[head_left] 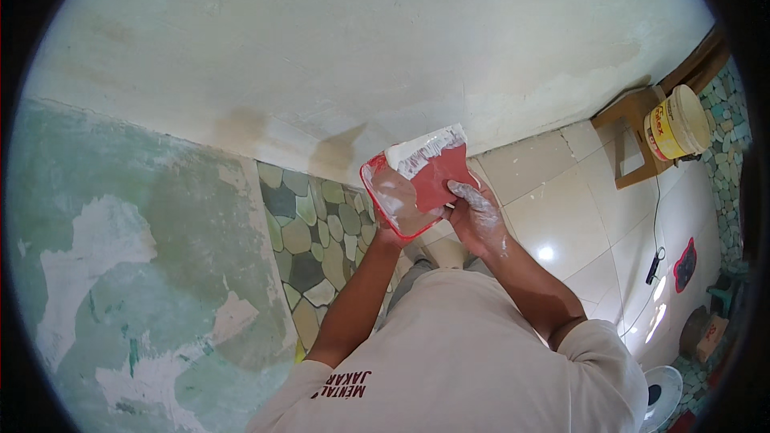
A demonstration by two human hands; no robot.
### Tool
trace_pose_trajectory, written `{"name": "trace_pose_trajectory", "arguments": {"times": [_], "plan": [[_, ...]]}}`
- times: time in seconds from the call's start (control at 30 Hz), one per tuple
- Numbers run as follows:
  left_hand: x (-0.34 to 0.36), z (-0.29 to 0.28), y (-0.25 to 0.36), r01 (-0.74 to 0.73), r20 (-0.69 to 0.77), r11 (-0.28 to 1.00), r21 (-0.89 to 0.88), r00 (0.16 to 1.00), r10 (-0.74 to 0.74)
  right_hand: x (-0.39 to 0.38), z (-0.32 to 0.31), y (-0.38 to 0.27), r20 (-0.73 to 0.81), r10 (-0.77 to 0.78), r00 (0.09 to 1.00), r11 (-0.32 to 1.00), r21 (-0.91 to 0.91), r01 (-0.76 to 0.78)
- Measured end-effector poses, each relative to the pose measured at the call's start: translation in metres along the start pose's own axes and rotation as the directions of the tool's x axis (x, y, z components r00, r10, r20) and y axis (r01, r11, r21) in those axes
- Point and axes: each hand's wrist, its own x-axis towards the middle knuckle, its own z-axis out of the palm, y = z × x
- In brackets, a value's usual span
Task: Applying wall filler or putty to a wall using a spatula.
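My left hand (389,233) grips the near left side of a shallow red-rimmed tray (390,192), with most of its fingers hidden beneath it. White paste smears the tray's brownish inside. In my right hand (480,218), thumb on top, is a red putty spreader (443,180) that overlaps the tray's right part. Thick white putty (421,151) lies along the spreader's far edge. Dried white residue coats my right thumb and fingers. Both hands are in front of my body, close to the foot of a pale wall (385,56).
Green, patchily plastered wall (184,216) stands at the left, beside a strip of pebble-patterned tile (313,228). On the right, a bucket with a yellow label (672,124) sits on a brown stool (630,112). A cable with a black connector (654,267) crosses the glossy floor tiles (553,208).
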Motion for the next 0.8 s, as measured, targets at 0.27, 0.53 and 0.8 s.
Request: {"name": "trace_pose_trajectory", "arguments": {"times": [0.27, 0.53, 0.8], "plan": [[-0.002, -0.082, -0.059, 0.249, 0.212, 0.372, -0.894, 0.968, -0.137, 0.057, -0.009, 0.037, -0.184, -0.152, 0.971, 0.987, 0.014, 0.157], [-0.053, -0.115, -0.081, 0.212, 0.167, 0.111, -0.971, 0.933, -0.320, 0.179, -0.019, 0.037, -0.458, -0.300, 0.837, 0.953, -0.174, 0.246], [-0.096, -0.128, -0.101, 0.134, 0.147, -0.073, -0.988, 0.962, -0.231, 0.192, 0.064, 0.013, -0.268, -0.469, 0.842, 0.879, -0.234, 0.416]]}}
